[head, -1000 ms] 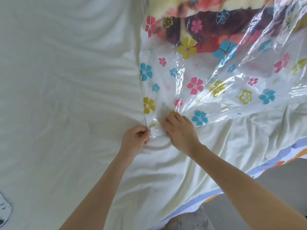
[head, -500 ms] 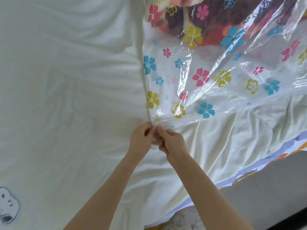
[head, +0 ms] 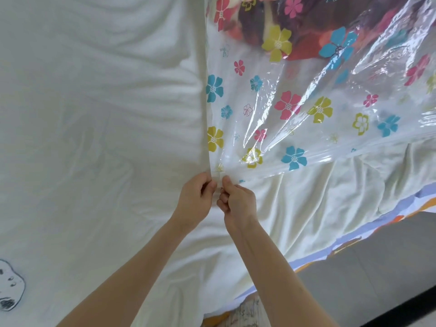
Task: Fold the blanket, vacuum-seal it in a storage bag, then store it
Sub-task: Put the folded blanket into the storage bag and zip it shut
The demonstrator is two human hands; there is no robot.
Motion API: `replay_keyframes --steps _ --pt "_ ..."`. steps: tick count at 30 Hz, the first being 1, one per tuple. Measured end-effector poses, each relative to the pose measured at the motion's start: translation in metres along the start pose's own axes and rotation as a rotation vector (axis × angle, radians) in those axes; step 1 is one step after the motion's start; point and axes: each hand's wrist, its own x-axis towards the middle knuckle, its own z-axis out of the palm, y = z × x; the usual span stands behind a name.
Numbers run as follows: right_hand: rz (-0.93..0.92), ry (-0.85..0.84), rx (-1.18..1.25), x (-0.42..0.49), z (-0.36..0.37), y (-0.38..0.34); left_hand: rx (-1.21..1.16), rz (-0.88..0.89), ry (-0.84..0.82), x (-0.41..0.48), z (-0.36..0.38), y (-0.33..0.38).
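Both hands sit at the near-left corner of the bag (head: 295,109), knuckles almost touching. Left hand (head: 195,199) pinches the corner, fingers curled. Right hand (head: 238,201) pinches the same strip just right of it. Blanket (head: 313,27) is inside the bag, at its far end. Mouth strip (head: 330,161) runs rightward from the hands, roughly along the near edge of the bed (head: 94,114). Right hand is on that side, so it likely runs the seal while left anchors. Can't tell if any is zipped.

free: white sheet (head: 94,114) left of storage bag (head: 306,133) (low wrinkles only) | obstacle: bag's blanket (head: 306,29) bulge ahead
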Motion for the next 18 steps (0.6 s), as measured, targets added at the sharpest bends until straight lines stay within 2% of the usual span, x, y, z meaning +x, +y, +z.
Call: replay_keyframes --steps 6,12,15,18 --pt "-0.010 -0.020 -0.031 0.003 -0.007 -0.003 -0.088 -0.066 0.005 -0.001 0.000 0.001" --pt "-0.082 0.011 -0.058 0.008 -0.010 -0.019 -0.435 -0.276 -0.028 -0.001 0.004 0.009" --pt "-0.099 -0.013 -0.056 0.005 -0.012 -0.017 -0.422 -0.278 0.000 -0.003 0.014 0.015" --pt "-0.117 -0.080 -0.181 -0.001 -0.015 -0.014 -0.418 -0.265 0.091 -0.005 0.021 0.016"
